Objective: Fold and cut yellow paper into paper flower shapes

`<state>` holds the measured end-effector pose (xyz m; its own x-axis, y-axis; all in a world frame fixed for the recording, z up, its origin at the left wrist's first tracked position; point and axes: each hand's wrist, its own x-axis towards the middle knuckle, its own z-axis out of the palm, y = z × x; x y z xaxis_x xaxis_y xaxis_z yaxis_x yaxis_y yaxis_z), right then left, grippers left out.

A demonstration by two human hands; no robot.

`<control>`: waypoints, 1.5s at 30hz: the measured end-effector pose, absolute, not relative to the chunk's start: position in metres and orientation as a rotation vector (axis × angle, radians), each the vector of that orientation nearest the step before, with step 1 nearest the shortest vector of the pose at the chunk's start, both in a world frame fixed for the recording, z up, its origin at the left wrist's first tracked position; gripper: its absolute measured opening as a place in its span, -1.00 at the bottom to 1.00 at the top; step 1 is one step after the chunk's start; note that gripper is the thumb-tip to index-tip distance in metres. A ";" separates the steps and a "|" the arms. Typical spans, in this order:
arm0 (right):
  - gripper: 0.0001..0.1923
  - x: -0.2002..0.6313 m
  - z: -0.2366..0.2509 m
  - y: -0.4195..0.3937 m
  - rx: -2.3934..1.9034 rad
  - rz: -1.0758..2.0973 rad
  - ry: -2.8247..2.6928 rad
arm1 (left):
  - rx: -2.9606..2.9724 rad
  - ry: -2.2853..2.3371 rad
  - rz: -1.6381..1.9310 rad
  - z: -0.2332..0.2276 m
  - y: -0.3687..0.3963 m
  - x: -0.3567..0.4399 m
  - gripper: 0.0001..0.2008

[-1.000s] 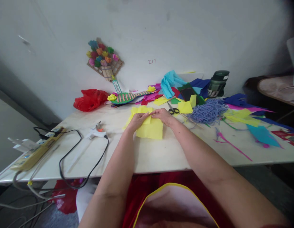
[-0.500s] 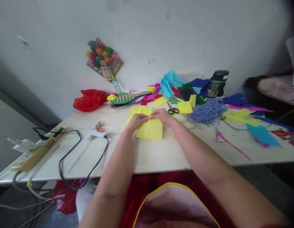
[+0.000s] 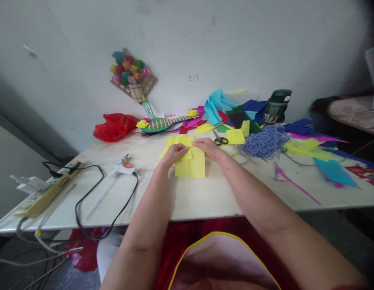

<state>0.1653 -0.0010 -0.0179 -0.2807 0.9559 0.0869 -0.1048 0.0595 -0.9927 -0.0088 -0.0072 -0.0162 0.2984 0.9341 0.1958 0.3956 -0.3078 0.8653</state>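
Yellow paper (image 3: 191, 165) at table (image 3: 187, 197) centre is pinched along its 12 o'clock edge by left hand (image 3: 175, 153) and right hand (image 3: 208, 147) | scissors (image 3: 219, 139) lie at 2 o'clock | "217" (image 3: 193, 78) is written on wall

Matt yellow paper (image 3: 191, 166) lies on the smooth, pale, faintly glossy table (image 3: 187, 197); the red bag (image 3: 115, 126) at its far edge looks crinkled, shiny plastic (scissors (image 3: 219, 139) have black plastic handles).

Your white table (image 3: 190, 197) carries yellow paper (image 3: 191, 165) at its middle, with black scissors (image 3: 220, 140) and a tangle of purple yarn (image 3: 265, 141) beyond it. A glue gun (image 3: 122, 169), its black cord (image 3: 96, 201) and a power strip (image 3: 46, 193) lie left; a red bag (image 3: 114, 126) sits by the wall.
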 end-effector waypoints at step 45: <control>-0.64 0.154 -0.019 -0.006 -0.914 1.531 -1.266 | 1.694 1.292 1.310 -0.017 0.002 -0.005 -0.60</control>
<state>0.1542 -0.0060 -0.0188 -0.3024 0.9531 0.0111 -0.1899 -0.0488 -0.9806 -0.0045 0.0018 -0.0171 0.0247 0.9434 0.3306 0.3172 -0.3211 0.8924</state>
